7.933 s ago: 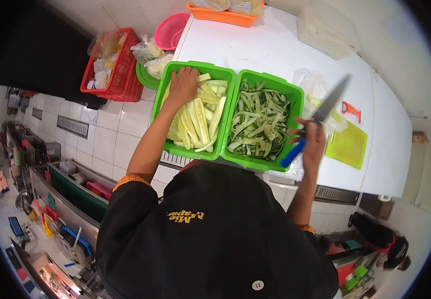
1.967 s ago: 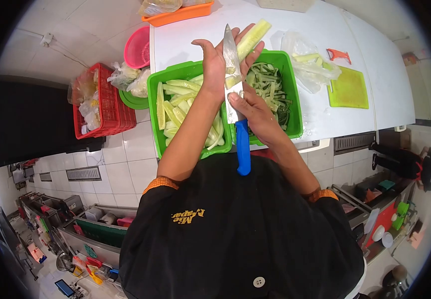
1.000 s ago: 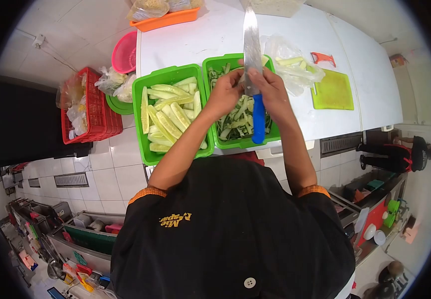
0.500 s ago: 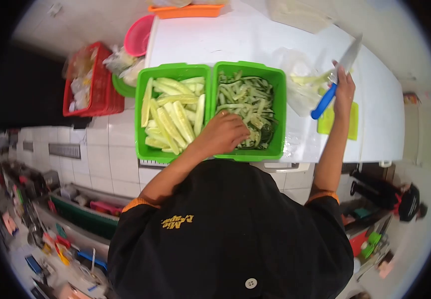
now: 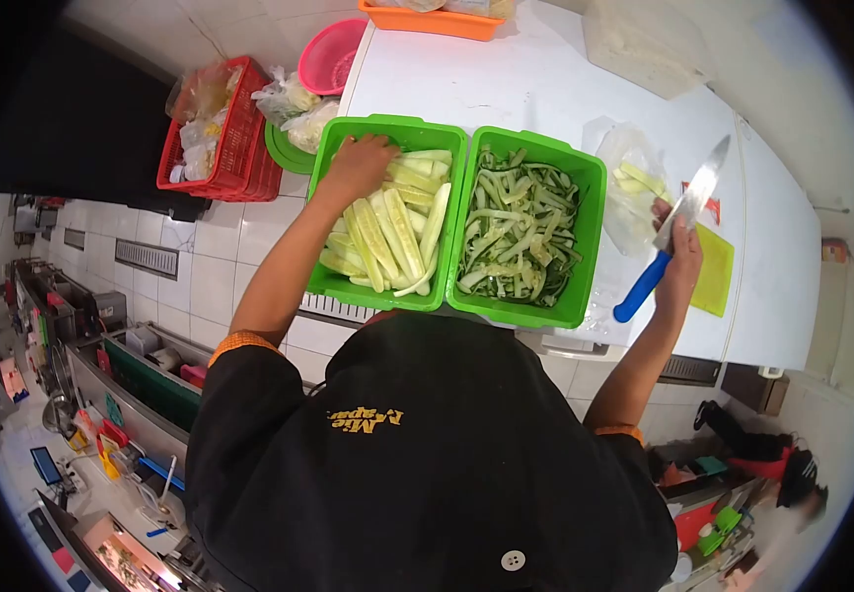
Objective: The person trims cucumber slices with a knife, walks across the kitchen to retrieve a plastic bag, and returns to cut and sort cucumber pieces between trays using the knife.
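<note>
My left hand (image 5: 360, 168) reaches into the upper left part of a green tub of pale cucumber pieces (image 5: 387, 237); its fingertips are hidden, so whether they grip a piece cannot be made out. My right hand (image 5: 679, 255) is closed on a knife (image 5: 644, 284) with a blue handle, its blade pointing up and right, over the table's right part. Beside the first tub stands a second green tub (image 5: 593, 232) holding green-and-white peelings (image 5: 520, 232). A plastic bag (image 5: 627, 222) with pale pieces lies left of the blade. Behind my right hand is a yellow-green board (image 5: 713, 271).
An orange tray (image 5: 437, 24) and a clear box (image 5: 644, 44) stand at the table's far side. Left of the table are a pink basin (image 5: 328, 59), plastic bags (image 5: 310, 126) and red crates (image 5: 249, 148). Another person (image 5: 792, 474) is at the lower right.
My left hand has moved from the peelings tub to the cucumber tub on the left. My right hand still holds the knife, now lower in view. The view has shifted.
</note>
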